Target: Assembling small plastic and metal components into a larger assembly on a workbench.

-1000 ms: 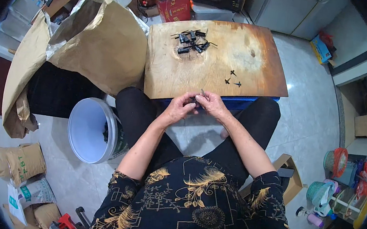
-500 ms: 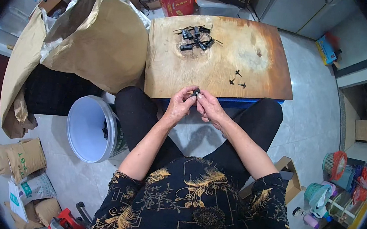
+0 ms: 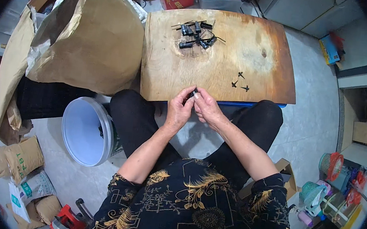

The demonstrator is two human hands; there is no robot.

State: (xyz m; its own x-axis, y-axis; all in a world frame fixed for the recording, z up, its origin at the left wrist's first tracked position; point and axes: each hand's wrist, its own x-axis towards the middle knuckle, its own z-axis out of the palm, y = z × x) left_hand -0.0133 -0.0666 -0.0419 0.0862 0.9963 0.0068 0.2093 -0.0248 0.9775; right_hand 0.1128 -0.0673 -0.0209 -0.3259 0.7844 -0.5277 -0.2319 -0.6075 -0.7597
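Just over the near edge of the wooden board, my left hand and my right hand meet with fingertips pinched together. Between them is a small black plastic part, mostly covered by the fingers, so its full shape is hidden. Farther up the board lies a loose pile of black plastic parts with thin rods sticking out. To the right of my hands rest three small black cross-shaped pieces, set apart from the pile.
A large brown paper sack stands open left of the board. Beside my left knee is a white bucket with dark pieces inside. An open cardboard box sits at my right. Filled bags lie at the lower left.
The view has shifted slightly. My fingers have closed further around the small black part, which shows less than before. The pile and the three pieces lie as they did.
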